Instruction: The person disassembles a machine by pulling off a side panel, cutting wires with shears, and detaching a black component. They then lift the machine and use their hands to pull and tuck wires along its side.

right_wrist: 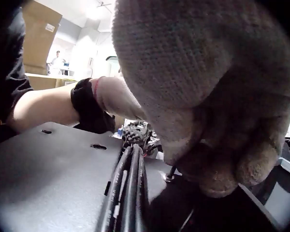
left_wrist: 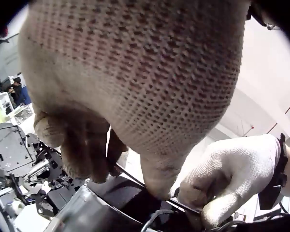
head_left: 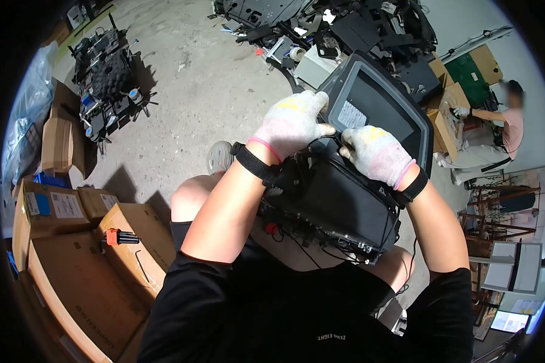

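In the head view, both hands wear white knit gloves and meet at the near edge of a grey-framed monitor [head_left: 399,100]. It is joined to a black housing [head_left: 339,193] held between the knees. The right hand [head_left: 378,154] pinches a thin dark hex key [right_wrist: 172,171], whose shaft stands at a shiny screw [right_wrist: 168,178] on the black panel. Toward the left hand [head_left: 293,121] runs the key's long arm [left_wrist: 130,176], between that hand's thumb and curled fingers. Black cables [right_wrist: 128,188] cross the panel beside the screw.
Cardboard boxes [head_left: 85,284] stand at the left, bearing an orange-holder hex key set [head_left: 121,237] and a loose hex key [head_left: 142,264]. Dismantled dark parts [head_left: 345,30] are heaped ahead. Another assembly [head_left: 106,78] sits on the floor. A second person [head_left: 502,124] works at the right.
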A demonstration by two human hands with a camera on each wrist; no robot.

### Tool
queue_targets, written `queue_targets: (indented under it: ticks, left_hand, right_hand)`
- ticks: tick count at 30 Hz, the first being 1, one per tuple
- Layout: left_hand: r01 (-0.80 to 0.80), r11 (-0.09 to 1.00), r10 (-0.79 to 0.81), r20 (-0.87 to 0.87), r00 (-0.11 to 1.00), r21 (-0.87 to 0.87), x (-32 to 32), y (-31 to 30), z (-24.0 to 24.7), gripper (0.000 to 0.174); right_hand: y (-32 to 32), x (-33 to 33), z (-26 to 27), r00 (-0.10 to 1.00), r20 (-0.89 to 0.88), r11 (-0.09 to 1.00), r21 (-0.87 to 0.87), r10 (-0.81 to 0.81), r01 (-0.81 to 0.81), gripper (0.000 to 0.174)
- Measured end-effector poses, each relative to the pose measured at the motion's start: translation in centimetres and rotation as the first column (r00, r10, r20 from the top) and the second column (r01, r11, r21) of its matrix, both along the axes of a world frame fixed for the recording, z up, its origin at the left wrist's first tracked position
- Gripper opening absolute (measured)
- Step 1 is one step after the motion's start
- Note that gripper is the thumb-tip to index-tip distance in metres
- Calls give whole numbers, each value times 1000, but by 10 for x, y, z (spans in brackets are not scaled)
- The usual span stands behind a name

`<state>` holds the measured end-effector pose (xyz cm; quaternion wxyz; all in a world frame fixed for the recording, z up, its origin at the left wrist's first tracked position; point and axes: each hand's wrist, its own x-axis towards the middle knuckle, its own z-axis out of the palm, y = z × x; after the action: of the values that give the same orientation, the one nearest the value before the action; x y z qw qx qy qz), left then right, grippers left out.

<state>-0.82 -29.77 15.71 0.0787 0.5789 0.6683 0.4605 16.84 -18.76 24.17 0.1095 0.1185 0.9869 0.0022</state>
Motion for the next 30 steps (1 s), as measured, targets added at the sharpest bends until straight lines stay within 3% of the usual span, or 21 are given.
queue_targets:
  ticks: [1,3,7,9,10,16,18,23,25,27,30]
  left_hand:
    - [0,1000,0,2,1000,-3,-1,-2,1,38]
    - [129,977,-132,-7,991,-168,-6,-7,9,36]
    - [141,951,-145,5,989,-277,-3,-23,20,33]
    - [201,847,-217,26,976,-493,0,-31,32,29]
    - [199,846,-214,28,977,-494,2,-33,32,29]
    - [248,925,-266,-24,964,-287,0,-33,8,18]
    - [146,985,-154,-99,983,-91,-2,-29,4,14]
    - [81,995,-78,-58,995,55,-1,-16,-2,17]
    - [55,993,-49,-64,997,100,-1,-10,-5,18]
    - [47,992,-52,33,998,121,0,-5,-4,19]
    - [67,980,-71,17,997,185,-1,-3,1,20]
  right_hand:
    - [1,1,-1,1000,2,1000,-3,0,0,20]
    - [3,2,-4,1000,-24,1000,-3,15,-15,18]
    - [3,-1,-2,996,-40,997,2,75,-75,17]
    - [0,-4,2,991,-9,991,-4,132,-132,16]
    - [-1,-4,4,991,-8,991,-6,135,-135,16]
    - [0,3,-1,994,-20,994,2,107,-107,16]
    - [-3,8,-3,987,-101,992,-7,122,-123,17]
    - [-7,10,-7,986,-126,994,6,112,-112,18]
    - [-13,7,-4,999,-35,997,67,-37,39,20]
    - [-13,7,-4,996,-33,995,52,-80,82,21]
    - [-12,9,-7,990,-51,990,35,-134,136,22]
